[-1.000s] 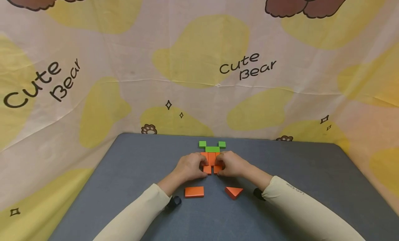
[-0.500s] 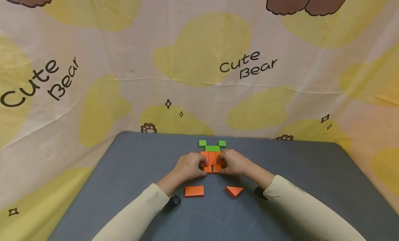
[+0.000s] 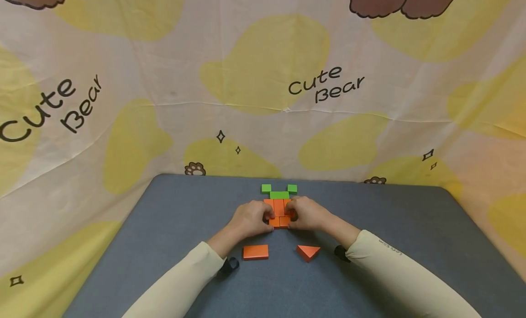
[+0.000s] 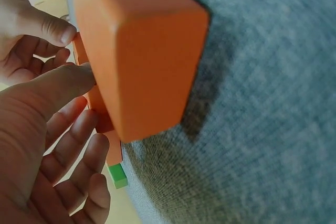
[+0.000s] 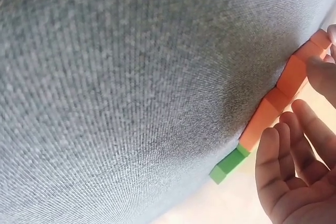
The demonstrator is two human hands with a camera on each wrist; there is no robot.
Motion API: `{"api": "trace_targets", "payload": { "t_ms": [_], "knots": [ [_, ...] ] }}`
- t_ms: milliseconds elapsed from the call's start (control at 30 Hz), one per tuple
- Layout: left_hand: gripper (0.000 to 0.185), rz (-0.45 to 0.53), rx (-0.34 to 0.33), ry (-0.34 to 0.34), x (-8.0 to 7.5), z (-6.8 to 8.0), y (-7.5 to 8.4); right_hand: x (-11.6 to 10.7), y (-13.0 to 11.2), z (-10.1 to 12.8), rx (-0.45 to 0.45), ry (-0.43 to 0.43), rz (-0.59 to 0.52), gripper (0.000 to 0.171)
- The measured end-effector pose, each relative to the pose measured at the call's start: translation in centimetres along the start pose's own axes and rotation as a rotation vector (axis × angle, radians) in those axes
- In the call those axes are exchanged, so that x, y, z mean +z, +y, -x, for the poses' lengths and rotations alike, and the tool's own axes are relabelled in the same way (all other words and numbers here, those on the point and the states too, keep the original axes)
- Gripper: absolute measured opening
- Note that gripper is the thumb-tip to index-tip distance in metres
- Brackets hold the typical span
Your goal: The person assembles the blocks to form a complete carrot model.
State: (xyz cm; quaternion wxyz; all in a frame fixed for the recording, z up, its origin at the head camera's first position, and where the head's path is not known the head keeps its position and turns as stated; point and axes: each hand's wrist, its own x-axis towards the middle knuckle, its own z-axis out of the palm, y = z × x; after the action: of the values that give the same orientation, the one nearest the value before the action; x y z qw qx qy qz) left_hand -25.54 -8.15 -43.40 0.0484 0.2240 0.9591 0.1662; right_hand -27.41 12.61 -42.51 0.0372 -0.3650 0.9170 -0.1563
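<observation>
In the head view, two small orange blocks lie side by side at the near end of a flat figure. My left hand (image 3: 250,219) pinches the left small block (image 3: 274,222) between thumb and index finger; its other fingers are loosely bent. From the other side my right hand (image 3: 309,215) holds the right small block (image 3: 284,222) the same way. Beyond them stand three upright orange blocks, the middle one (image 3: 279,207) between both hands' fingertips. A green bar (image 3: 279,195) tops these, with a green cube (image 3: 266,188) and another green cube (image 3: 292,189) at its corners.
Nearer to me lie an orange rectangular block (image 3: 255,252), which looms large in the left wrist view, and an orange triangular block (image 3: 308,252). Everything rests on a dark grey table (image 3: 370,217). A patterned cloth (image 3: 263,80) hangs behind it.
The two small orange blocks have come together: the gap between them has closed, the right one sliding left and the left one slightly right. The right hand's fingers have shifted with its block.
</observation>
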Motion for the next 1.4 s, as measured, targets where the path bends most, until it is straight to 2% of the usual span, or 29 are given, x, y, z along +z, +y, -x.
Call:
{"api": "trace_targets", "payload": {
  "t_ms": [200, 333, 567, 700, 867, 1033, 1400],
  "knots": [
    [0.019, 0.005, -0.006, -0.001, 0.0, 0.2, 0.0, -0.1, 0.1, 0.1, -0.007, -0.005, -0.002, 0.030],
    [0.021, 0.025, -0.003, 0.023, -0.5, 1.0, 0.0, -0.4, 0.2, 0.6, -0.002, -0.005, -0.020, 0.029],
    [0.016, 0.073, 0.047, 0.061, -1.4, 4.3, -0.2, -1.1, 0.2, 2.6, -0.033, 0.016, -0.088, 0.023],
    [0.019, 0.081, 0.081, 0.050, -1.4, 6.3, -0.3, -1.4, -0.1, 4.5, -0.043, 0.024, -0.149, 0.022],
    [0.028, 0.078, 0.084, 0.023, -1.0, 7.8, -0.5, -1.1, -0.4, 6.7, -0.051, 0.018, -0.186, 0.025],
    [0.030, 0.073, 0.076, 0.004, -0.6, 8.2, -0.6, -0.4, -0.7, 7.9, -0.064, -0.004, -0.205, 0.025],
    [0.023, 0.044, 0.085, -0.027, -0.3, 7.8, -0.5, 0.1, -1.2, 8.7, -0.038, -0.032, -0.201, 0.026]
  ]
}}
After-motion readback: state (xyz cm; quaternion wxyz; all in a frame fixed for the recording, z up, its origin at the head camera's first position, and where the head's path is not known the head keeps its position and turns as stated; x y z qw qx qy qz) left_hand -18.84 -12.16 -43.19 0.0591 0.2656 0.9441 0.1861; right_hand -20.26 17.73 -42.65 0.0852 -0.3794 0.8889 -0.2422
